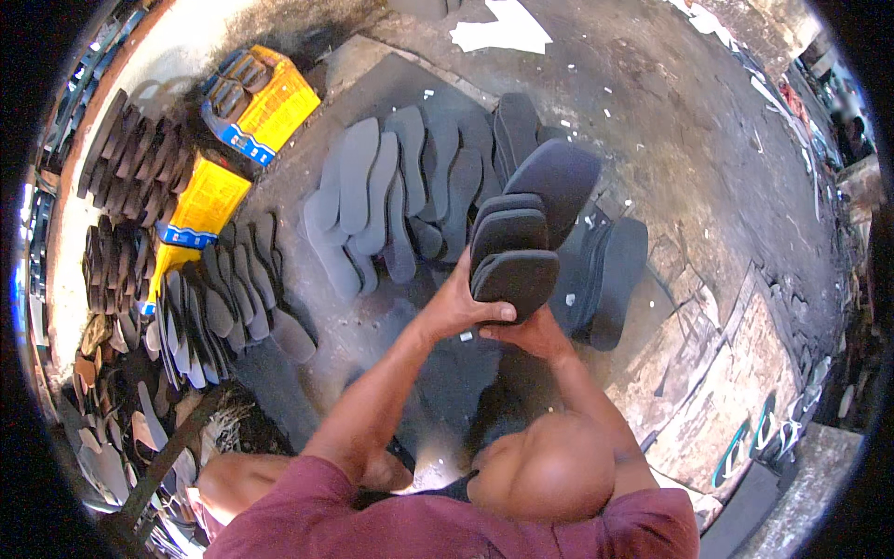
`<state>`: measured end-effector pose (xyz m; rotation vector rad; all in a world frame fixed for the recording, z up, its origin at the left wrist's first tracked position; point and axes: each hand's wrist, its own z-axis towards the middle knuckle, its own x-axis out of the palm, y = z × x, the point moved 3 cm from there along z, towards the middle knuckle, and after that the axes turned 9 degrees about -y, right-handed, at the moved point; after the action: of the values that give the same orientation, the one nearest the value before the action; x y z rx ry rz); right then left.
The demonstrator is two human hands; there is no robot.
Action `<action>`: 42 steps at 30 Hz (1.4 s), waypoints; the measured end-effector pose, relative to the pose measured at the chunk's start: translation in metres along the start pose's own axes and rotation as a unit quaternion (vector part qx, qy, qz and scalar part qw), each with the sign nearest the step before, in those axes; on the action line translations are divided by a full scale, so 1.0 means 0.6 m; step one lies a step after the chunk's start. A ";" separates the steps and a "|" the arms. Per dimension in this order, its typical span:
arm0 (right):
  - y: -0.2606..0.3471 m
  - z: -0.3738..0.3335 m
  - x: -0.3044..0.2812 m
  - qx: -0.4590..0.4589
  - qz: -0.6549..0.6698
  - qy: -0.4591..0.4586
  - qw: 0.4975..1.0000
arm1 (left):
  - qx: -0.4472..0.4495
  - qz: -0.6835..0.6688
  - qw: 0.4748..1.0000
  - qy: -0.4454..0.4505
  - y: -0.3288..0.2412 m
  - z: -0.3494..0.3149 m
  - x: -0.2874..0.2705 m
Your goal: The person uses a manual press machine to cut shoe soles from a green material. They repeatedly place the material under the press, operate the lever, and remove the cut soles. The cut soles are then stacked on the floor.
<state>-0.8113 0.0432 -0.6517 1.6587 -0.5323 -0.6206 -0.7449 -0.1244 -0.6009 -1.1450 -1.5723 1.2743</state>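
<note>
A stack of dark foot-shaped soles (517, 270) is held up in front of me between both hands, their rounded ends toward me and the longest one leaning out at the far side. My left hand (463, 303) is closed around the stack's left side, its thumb across the near end. From below and the right, my right hand (533, 331) grips the same stack, its fingers partly hidden behind it. Beyond my hands, many loose grey soles (358, 177) lie overlapping on a dark mat. Right of the held stack rests a pile of dark soles (619, 279).
Yellow and blue boxes (279, 107) stand at the far left, one with soles inside. Rows of grey soles (247, 279) and brown soles (135, 154) lie at the left. Flip-flops (731, 452) sit on worn boards (717, 373) at the right. White sheets (503, 28) lie far ahead.
</note>
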 end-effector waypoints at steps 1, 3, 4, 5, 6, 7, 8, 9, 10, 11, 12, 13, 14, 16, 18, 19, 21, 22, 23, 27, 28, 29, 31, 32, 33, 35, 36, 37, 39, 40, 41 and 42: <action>-0.008 -0.010 -0.007 -0.021 0.009 -0.025 0.999 | 0.036 0.054 0.997 0.028 -0.030 0.001 -0.003; -0.012 -0.024 -0.006 -0.064 0.028 -0.059 0.996 | 0.082 0.100 0.990 0.058 -0.039 -0.018 -0.011; -0.006 -0.029 -0.003 -0.101 0.056 -0.077 0.990 | 0.092 0.092 0.990 0.059 -0.029 -0.031 -0.019; 0.015 -0.031 -0.003 -0.137 0.083 -0.102 0.982 | 0.102 0.083 0.989 0.066 -0.023 -0.037 -0.024; 0.032 -0.030 -0.007 -0.104 0.064 -0.088 0.989 | 0.070 0.100 0.990 0.070 -0.022 -0.040 -0.025; 0.034 -0.030 -0.007 -0.109 0.068 -0.090 0.988 | 0.085 0.122 0.987 0.062 -0.022 -0.044 -0.025; 0.035 -0.031 -0.006 -0.114 0.072 -0.091 0.987 | 0.101 0.144 0.983 0.054 -0.021 -0.045 -0.025; 0.035 -0.034 -0.004 -0.119 0.076 -0.091 0.986 | 0.117 0.166 0.978 0.046 -0.020 -0.047 -0.026; 0.031 -0.039 -0.003 -0.115 0.078 -0.085 0.987 | 0.116 0.160 0.979 0.049 -0.018 -0.047 -0.023; 0.022 -0.043 0.000 -0.110 0.081 -0.079 0.987 | 0.116 0.154 0.980 0.051 -0.016 -0.048 -0.021; 0.015 -0.047 0.003 -0.106 0.083 -0.073 0.988 | 0.115 0.148 0.981 0.054 -0.013 -0.050 -0.018; 0.011 -0.047 0.005 -0.111 0.070 -0.079 0.988 | 0.124 0.146 0.980 0.051 -0.008 -0.053 -0.017; 0.007 -0.046 0.007 -0.116 0.058 -0.085 0.988 | 0.133 0.144 0.979 0.049 -0.002 -0.055 -0.016; -0.005 -0.047 0.008 -0.131 0.011 -0.097 0.987 | 0.123 0.117 0.984 0.047 0.010 -0.060 -0.013; -0.020 -0.048 0.008 -0.150 -0.058 -0.109 0.981 | 0.085 0.067 0.993 0.049 0.024 -0.068 -0.003; -0.028 -0.042 0.003 -0.114 -0.018 -0.092 0.989 | 0.103 0.065 0.992 0.040 0.013 -0.063 0.005; -0.047 -0.068 0.012 -0.039 0.030 -0.066 0.997 | 0.116 0.057 0.991 0.024 -0.016 -0.088 0.026; -0.051 -0.079 0.021 -0.008 0.035 -0.052 0.998 | 0.094 0.090 0.991 0.005 -0.001 -0.090 0.022; -0.054 -0.071 0.020 0.000 -0.005 -0.050 0.999 | 0.072 0.070 0.994 0.038 0.037 -0.091 0.017; 0.003 -0.072 0.006 -0.005 -0.182 -0.155 0.971 | 0.068 0.146 0.987 0.030 0.100 -0.083 -0.077; 0.033 -0.091 0.018 -0.008 -0.280 -0.154 0.947 | 0.028 0.180 0.982 -0.050 0.096 -0.080 -0.122; 0.070 -0.078 0.020 -0.026 -0.378 -0.151 0.913 | -0.011 0.105 0.978 -0.180 0.112 -0.075 -0.173; 0.054 -0.069 0.036 -0.034 -0.504 -0.137 0.852 | 0.013 0.113 0.939 -0.323 0.110 -0.070 -0.217; -0.010 -0.062 0.048 -0.021 -0.536 -0.132 0.834 | 0.017 0.114 0.933 -0.341 0.087 -0.054 -0.213; -0.049 -0.055 0.052 -0.011 -0.567 -0.124 0.814 | 0.022 0.114 0.925 -0.362 0.066 -0.042 -0.209; -0.050 -0.047 0.048 -0.024 -0.529 -0.148 0.836 | 0.019 0.105 0.929 -0.353 0.039 -0.028 -0.197; -0.047 -0.041 0.044 -0.020 -0.509 -0.155 0.847 | 0.018 0.100 0.933 -0.345 0.024 -0.018 -0.187; -0.044 -0.058 0.038 -0.005 -0.490 -0.159 0.857 | 0.031 0.106 0.933 -0.342 0.007 -0.022 -0.182; 0.007 -0.060 -0.007 0.040 -0.420 -0.215 0.881 | 0.065 0.122 0.928 -0.346 -0.026 -0.010 -0.217; 0.049 -0.071 -0.027 0.066 -0.382 -0.240 0.890 | 0.064 0.069 0.932 -0.351 -0.055 -0.005 -0.222; 0.091 -0.076 -0.047 0.086 -0.341 -0.263 0.899 | 0.086 0.076 0.927 -0.357 -0.082 0.001 -0.242; 0.134 -0.080 -0.087 0.131 -0.233 -0.273 0.924 | 0.095 0.108 0.924 -0.355 -0.106 0.009 -0.273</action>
<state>-0.8196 0.0992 -0.5606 1.8791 -0.6394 -1.4424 -0.7151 -0.2884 -0.5455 -0.7767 -1.7889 2.1064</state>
